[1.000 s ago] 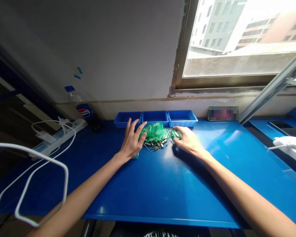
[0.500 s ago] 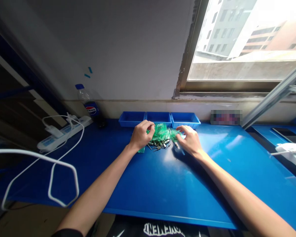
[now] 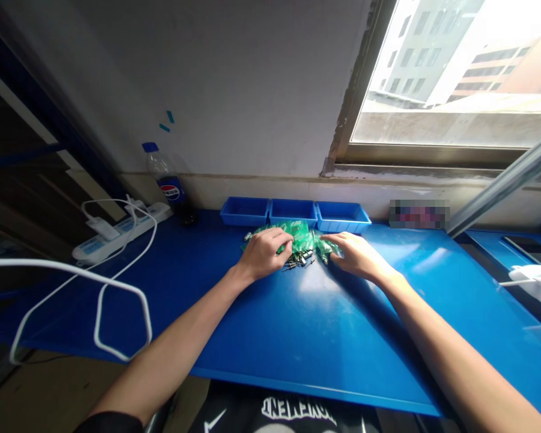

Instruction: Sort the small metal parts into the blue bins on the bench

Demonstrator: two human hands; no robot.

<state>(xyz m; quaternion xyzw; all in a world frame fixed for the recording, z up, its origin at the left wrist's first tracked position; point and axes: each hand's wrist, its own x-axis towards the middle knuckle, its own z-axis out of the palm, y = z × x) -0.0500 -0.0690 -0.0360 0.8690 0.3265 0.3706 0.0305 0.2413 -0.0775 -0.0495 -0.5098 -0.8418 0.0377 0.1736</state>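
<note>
A crumpled heap of green plastic bags (image 3: 301, 233) lies in front of the bins, with small metal parts (image 3: 301, 260) like pins or screws spread at its near edge. My left hand (image 3: 265, 251) is over the heap's left side, fingers curled and thumb drawn in; what they pinch is hidden. At the right end, my right hand (image 3: 359, 254) has thumb and fingers around a loose green plastic bag (image 3: 323, 246). A few more metal pieces show just beyond my left hand.
Three blue bins (image 3: 293, 211) stand in a row against the wall. A cola bottle (image 3: 169, 186) and a white power strip (image 3: 121, 231) are at the left, with a white cable (image 3: 146, 313) looping forward. Another white device (image 3: 536, 279) sits far right on the blue table (image 3: 297, 337).
My left hand has moved right and lower over the heap, covering more of the metal parts. My right hand has turned flatter and its fingers are around the bag. The view has shifted slightly.
</note>
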